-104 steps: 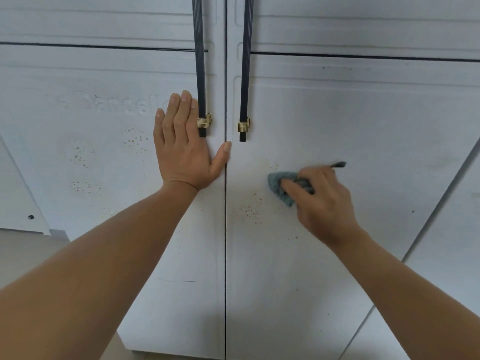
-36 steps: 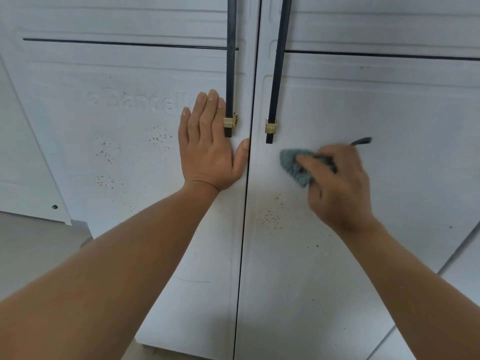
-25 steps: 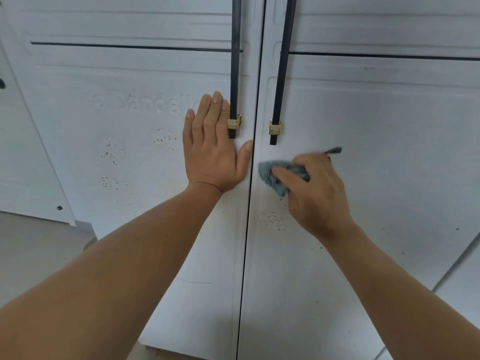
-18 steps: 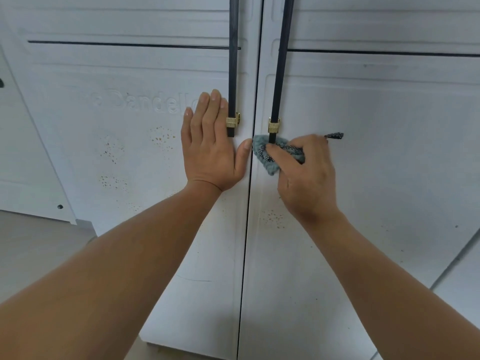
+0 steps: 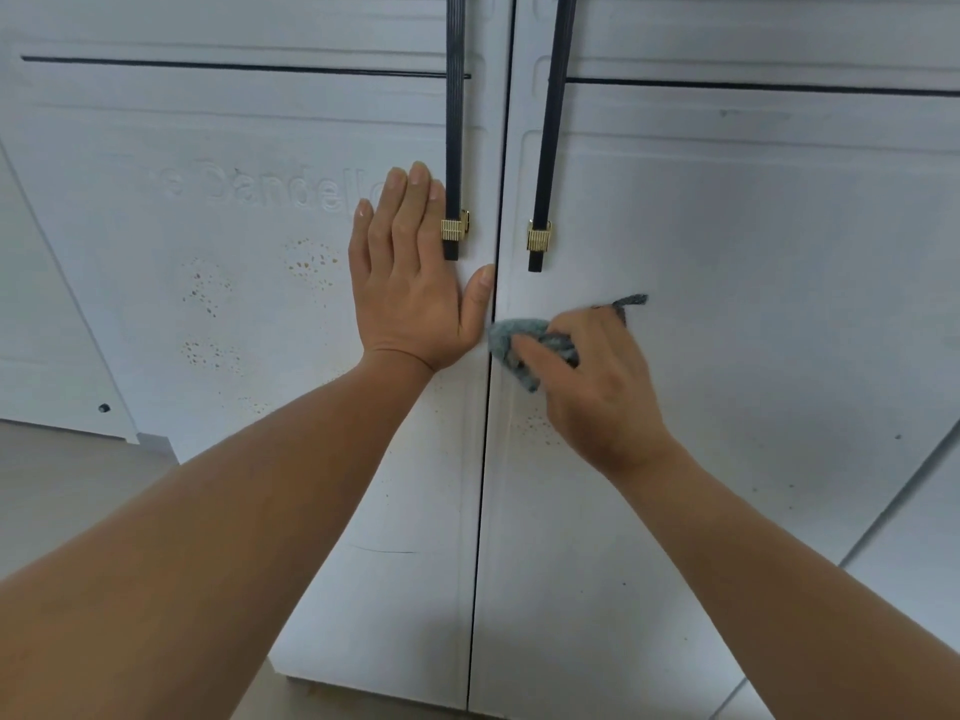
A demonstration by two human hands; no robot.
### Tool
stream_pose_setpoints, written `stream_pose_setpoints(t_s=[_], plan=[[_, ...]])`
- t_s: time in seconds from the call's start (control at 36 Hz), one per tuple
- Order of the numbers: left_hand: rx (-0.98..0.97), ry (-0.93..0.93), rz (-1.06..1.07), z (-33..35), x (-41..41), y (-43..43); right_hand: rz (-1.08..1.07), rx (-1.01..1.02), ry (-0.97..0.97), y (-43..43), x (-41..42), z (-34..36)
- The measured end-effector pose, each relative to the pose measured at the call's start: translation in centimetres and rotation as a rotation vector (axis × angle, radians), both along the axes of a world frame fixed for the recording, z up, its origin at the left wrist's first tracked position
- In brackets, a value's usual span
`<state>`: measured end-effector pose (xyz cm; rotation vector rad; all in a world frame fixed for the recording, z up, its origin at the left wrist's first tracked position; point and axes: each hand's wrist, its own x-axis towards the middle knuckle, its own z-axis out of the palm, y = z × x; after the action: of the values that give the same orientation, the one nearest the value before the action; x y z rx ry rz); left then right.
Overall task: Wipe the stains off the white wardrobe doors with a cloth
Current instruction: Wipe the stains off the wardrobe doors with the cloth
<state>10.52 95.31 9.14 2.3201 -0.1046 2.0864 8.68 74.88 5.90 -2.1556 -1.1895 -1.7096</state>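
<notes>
Two white wardrobe doors meet at a dark centre gap. My left hand [image 5: 410, 278] lies flat, fingers straight, on the left door [image 5: 234, 148] beside its black handle [image 5: 453, 148]. My right hand [image 5: 592, 381] grips a crumpled grey-blue cloth [image 5: 511, 345] against the right door [image 5: 753, 304], just right of the gap and below the right handle [image 5: 545, 148]. Brown speck stains [image 5: 311, 262] dot the left door in several clusters. A small cluster of specks [image 5: 535, 423] shows on the right door under my right hand.
Another white panel [image 5: 47, 356] with a small dark hole stands at the far left, and beige floor [image 5: 62, 485] lies below it. A diagonal edge of a further white panel [image 5: 914, 511] runs down at the right.
My right hand has slid the cloth down from the base of the right handle to a spot lower on the right door. My left hand has stayed flat on the left door.
</notes>
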Motion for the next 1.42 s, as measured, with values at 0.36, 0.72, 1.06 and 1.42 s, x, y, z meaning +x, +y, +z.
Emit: stream_pose_setpoints(t_s=[0.36, 0.72, 1.06, 1.42], plan=[[-0.016, -0.020, 0.002, -0.1, -0.1, 0.0, -0.004, 0.105, -0.032, 0.2, -0.3, 0.2], [-0.019, -0.031, 0.014, 0.0, -0.1, -0.1, -0.009, 0.068, 0.018, -0.7, -0.5, -0.2], [-0.016, -0.055, 0.010, -0.1, 0.1, 0.0, -0.031, 0.166, 0.002, -2.6, -0.8, -0.5], [-0.013, -0.057, 0.006, 0.0, 0.1, -0.1, -0.048, -0.081, -0.026, -4.5, -0.2, -2.8]])
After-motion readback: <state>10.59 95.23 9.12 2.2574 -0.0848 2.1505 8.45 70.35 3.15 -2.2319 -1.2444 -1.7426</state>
